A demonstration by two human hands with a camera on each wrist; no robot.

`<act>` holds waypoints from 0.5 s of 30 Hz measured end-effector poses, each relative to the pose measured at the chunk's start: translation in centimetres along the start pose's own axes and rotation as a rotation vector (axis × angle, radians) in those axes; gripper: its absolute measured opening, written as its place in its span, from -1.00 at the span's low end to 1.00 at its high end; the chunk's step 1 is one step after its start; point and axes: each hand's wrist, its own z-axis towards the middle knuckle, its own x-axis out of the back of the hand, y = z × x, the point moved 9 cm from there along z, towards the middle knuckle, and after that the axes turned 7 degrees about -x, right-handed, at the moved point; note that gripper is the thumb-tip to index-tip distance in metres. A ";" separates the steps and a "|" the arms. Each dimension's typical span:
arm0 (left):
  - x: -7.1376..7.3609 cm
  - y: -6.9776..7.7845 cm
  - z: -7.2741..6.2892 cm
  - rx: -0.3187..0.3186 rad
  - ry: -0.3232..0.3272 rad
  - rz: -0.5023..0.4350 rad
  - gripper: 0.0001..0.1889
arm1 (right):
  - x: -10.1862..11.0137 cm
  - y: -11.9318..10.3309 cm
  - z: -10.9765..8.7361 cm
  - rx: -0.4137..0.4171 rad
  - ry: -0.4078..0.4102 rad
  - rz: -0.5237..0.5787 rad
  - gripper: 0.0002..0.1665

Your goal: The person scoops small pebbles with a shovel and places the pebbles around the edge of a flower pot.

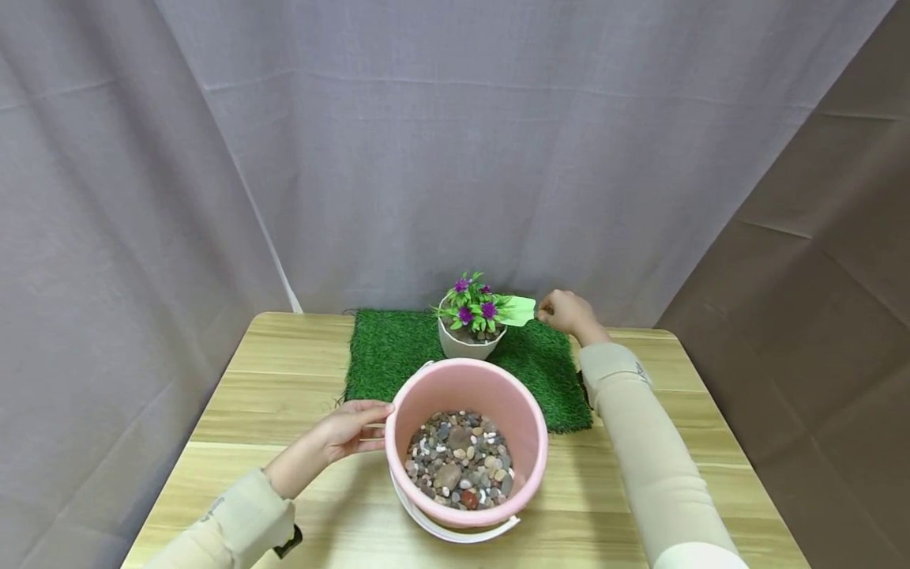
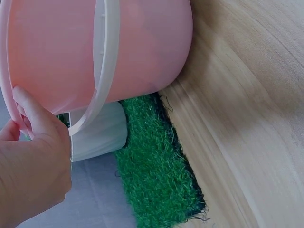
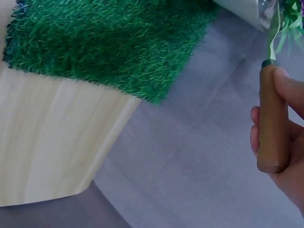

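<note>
My left hand pinches the left rim of a pink bucket that has a white handle. Inside the bucket lies a bed of mixed pebbles. Behind it stands a white flower pot with a purple-flowered plant and small stones. My right hand grips the brown wooden handle of a small garden trowel. The trowel's light green blade reaches over the pot's right side, among the leaves. Whether the blade carries pebbles cannot be seen.
The pot stands on a green artificial grass mat at the back of the wooden table. Grey curtains hang close behind and at the left; a brown-grey drape hangs at the right. The bucket is at the table's front middle.
</note>
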 end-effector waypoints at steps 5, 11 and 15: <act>0.2 -0.1 0.2 -0.001 0.001 0.009 -0.79 | 0.6 -1.5 0.5 0.025 0.064 -0.099 -0.78; 0.1 -0.2 0.2 -0.002 -0.002 0.009 -0.78 | 1.4 -2.3 0.5 0.041 0.161 -0.237 -0.85; 0.0 -0.1 0.2 -0.005 -0.005 0.008 -0.78 | 2.0 -2.6 0.4 0.054 0.233 -0.313 -0.92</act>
